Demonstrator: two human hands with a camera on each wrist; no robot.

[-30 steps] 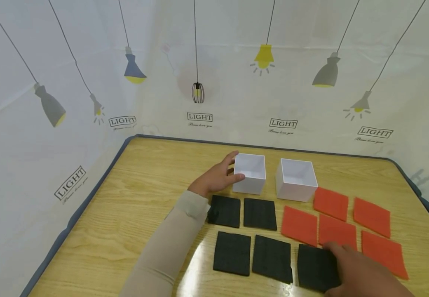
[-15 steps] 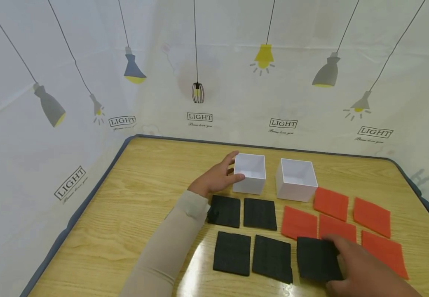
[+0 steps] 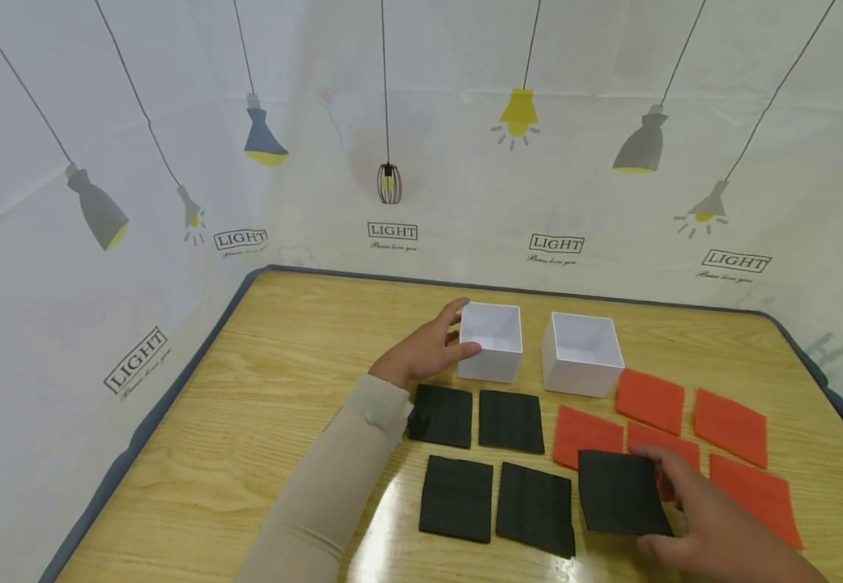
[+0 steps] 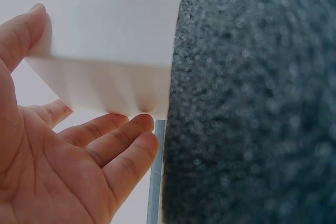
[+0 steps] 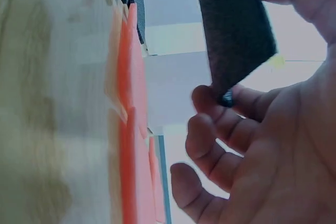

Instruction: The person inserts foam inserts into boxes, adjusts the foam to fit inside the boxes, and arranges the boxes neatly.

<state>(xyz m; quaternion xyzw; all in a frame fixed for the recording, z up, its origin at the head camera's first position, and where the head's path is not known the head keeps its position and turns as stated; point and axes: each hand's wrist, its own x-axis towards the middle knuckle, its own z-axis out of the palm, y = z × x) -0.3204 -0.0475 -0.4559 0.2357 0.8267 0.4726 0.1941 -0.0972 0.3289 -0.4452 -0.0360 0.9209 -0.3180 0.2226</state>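
Observation:
In the head view my left hand (image 3: pixel 424 348) holds the left white box (image 3: pixel 490 364), its thumb on the front wall and its fingers along the left side. The left wrist view shows thumb and fingertips against the white wall. A black foam square (image 3: pixel 621 492) is pinched by its right part between the thumb and fingers of my right hand (image 3: pixel 713 518), slightly tilted and raised off the table. Its far edge overlaps a red foam square (image 3: pixel 587 429) from this viewpoint. In the right wrist view the black square bends slightly between the fingers.
To the right stands a second white box (image 3: pixel 583 372), open at the top. Several black squares (image 3: pixel 456 498) lie flat on the wooden table (image 3: pixel 246 389), left of the right hand. Several red squares (image 3: pixel 730 425) lie at the right. A printed curtain (image 3: pixel 457 162) surrounds the table.
My right hand has lifted the black foam square from the table and shifted it slightly away from me and left. My left hand stays on the left box.

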